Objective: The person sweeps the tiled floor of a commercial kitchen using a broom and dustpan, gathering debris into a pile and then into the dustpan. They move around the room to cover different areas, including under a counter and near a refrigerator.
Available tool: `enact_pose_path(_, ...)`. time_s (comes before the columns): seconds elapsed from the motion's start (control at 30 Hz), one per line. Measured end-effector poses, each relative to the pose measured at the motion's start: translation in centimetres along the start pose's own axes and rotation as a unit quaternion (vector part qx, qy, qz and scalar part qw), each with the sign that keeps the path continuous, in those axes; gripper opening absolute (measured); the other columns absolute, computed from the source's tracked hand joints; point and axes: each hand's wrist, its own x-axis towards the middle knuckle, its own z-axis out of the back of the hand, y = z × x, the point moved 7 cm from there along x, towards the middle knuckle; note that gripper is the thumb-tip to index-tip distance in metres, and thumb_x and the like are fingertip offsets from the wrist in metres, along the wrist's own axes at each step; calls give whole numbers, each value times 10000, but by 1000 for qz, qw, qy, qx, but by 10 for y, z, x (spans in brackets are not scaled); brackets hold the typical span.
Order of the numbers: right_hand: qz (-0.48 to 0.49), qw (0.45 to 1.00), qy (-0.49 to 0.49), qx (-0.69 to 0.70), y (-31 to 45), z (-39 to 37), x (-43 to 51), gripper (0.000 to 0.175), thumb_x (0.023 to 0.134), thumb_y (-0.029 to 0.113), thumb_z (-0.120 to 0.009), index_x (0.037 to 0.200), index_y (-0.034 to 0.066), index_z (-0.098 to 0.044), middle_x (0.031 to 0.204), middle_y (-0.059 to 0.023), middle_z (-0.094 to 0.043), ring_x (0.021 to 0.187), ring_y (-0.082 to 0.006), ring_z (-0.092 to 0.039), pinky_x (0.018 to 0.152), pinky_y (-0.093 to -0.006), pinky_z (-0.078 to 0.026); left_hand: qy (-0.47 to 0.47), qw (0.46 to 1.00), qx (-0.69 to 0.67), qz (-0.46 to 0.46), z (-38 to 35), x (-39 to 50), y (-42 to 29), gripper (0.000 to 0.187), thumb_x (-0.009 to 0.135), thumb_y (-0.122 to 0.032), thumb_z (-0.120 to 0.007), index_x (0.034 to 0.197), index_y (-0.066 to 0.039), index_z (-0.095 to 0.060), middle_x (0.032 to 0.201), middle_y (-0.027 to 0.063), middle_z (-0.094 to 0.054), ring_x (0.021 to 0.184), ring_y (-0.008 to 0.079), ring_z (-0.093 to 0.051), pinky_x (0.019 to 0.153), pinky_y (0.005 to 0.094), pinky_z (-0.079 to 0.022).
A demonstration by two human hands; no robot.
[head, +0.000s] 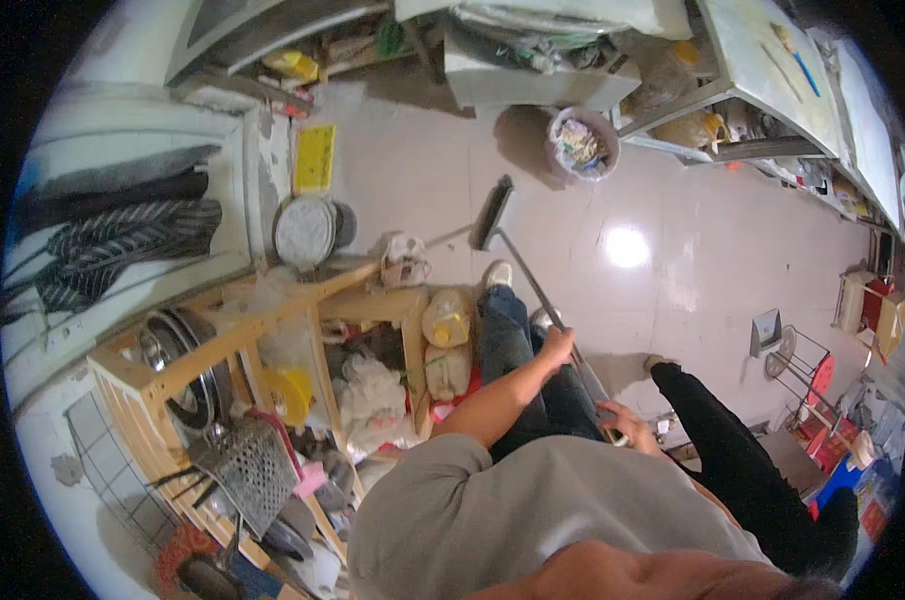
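Observation:
A long-handled broom (529, 274) slants across the floor in front of me. Its dark, wide head (492, 214) rests on the tiles beyond my shoes. My left hand (556, 349) is wrapped around the handle partway up. Near the handle's pale top end, my right hand (623, 424) holds it close to my waist. Past the broom head stands a lined waste bin (583, 146) with rubbish in it.
At left, a wooden rack (272, 337) holds pans and a metal grater. A round lidded bucket (307, 231) stands beyond it. Another person's black-clad leg (711, 412) is close on my right. A long-handled dustpan (766, 334) and red items lie farther right; a table (782, 60) stands at upper right.

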Motion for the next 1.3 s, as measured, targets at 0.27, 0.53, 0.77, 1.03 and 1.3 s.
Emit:
enact_pose_path(0.27, 17, 988, 148, -50, -5, -6, 32, 308, 581, -48, -568, 869, 36, -496, 1143, -144, -429, 980, -292, -481, 778, -327, -430, -46, 966, -245, 75, 44, -36, -14, 232, 795, -245, -379, 724, -25, -401, 504, 86, -424, 345, 156, -386, 287, 256, -270)
enact_pose_path(0.53, -21, 996, 33, -75, -25, 18, 7, 262, 569, -121, -527, 791, 14, -490, 1060, -151, -486, 944, -292, -498, 723, -319, -420, -8, 983, -146, 116, -16, 3, -6, 277, 788, -247, -384, 610, -35, -401, 455, 70, -381, 295, 133, -299, 259, 254, -217)
enact_pose_path(0.77, -74, 994, 48, -70, -12, 28, -92, 340, 518, -18, -650, 799, 54, -472, 1133, -157, -431, 993, -316, -464, 773, -349, -425, 50, 980, -191, 15, -85, -83, -22, 237, 819, -259, -379, 880, -36, -328, 584, 92, -466, 442, 184, -503, 331, 293, -393)
enact_pose_path(1.03, 15, 1000, -26, 2, -46, -2, -25, 364, 671, 84, -588, 1013, 73, -462, 1272, -168, -236, 902, -271, -525, 678, -308, -453, -28, 998, -58, 15, 13, -28, -34, 341, 832, -290, -341, 602, -63, -452, 501, 61, -501, 312, 128, -386, 262, 233, -281)
enact_pose_path(1.3, -345, 746, -62, 566, -125, -55, 57, 490, 760, 210, -509, 1176, 42, -313, 906, -166, -489, 567, -187, -537, 539, -305, -474, 27, 996, -7, 80, 36, 3, -52, 288, 817, -283, -363, 652, -63, -449, 489, 54, -474, 354, 140, -413, 299, 248, -310)
